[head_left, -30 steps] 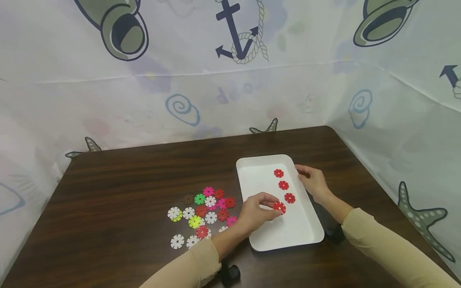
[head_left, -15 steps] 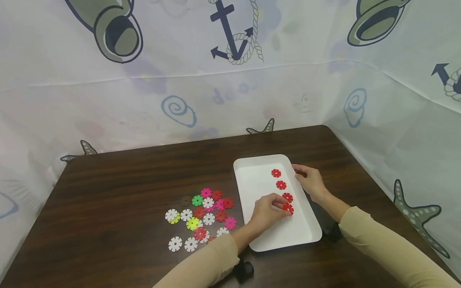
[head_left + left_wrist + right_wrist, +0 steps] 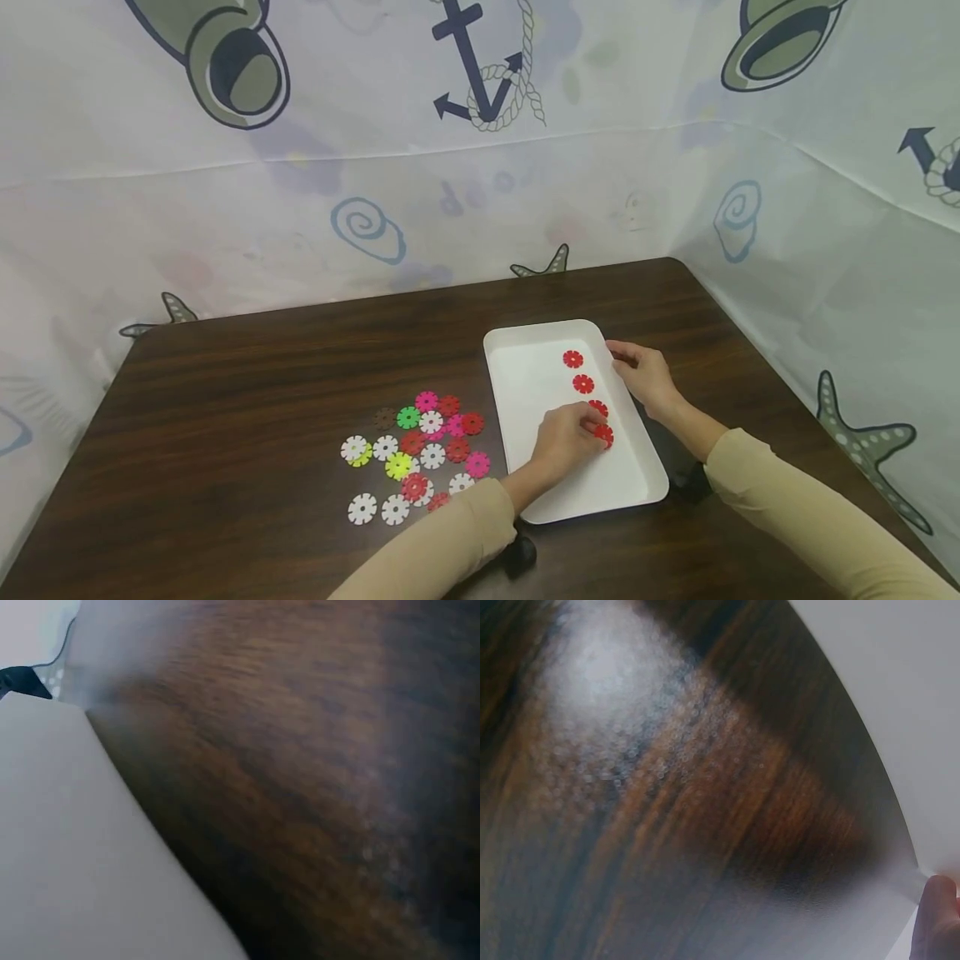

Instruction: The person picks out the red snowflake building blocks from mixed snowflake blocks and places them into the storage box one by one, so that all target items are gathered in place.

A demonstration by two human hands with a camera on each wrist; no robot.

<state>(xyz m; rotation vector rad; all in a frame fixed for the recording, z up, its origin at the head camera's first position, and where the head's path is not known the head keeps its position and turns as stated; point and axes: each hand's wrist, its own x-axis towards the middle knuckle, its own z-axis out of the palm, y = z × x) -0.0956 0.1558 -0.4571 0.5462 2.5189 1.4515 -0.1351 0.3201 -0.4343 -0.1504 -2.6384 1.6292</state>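
Note:
My left hand (image 3: 564,442) is over the white tray (image 3: 540,367), pinching a red notched plastic disc (image 3: 604,436) at its fingertips. Whether that disc touches the tray floor cannot be told. Two red discs lie farther up the tray, the far one (image 3: 573,359) and a middle one (image 3: 583,384). A third red disc (image 3: 597,407) is partly hidden behind my left fingers. At the tray's right rim, my right hand (image 3: 647,379) grips the edge; the right wrist view shows a fingertip (image 3: 936,907) against the rim. Only tray wall and wood appear in the left wrist view.
Left of the tray, a loose spread of notched discs lies on the dark wooden table (image 3: 247,433): white (image 3: 362,508), yellow (image 3: 399,466), green (image 3: 408,417), pink (image 3: 477,464), red and brown. Some overlap. A patterned curtain (image 3: 300,208) hangs behind the table.
My left hand has moved right across the tray with the red disc, bringing it below the third disc in the row. The right hand keeps its place at the rim.

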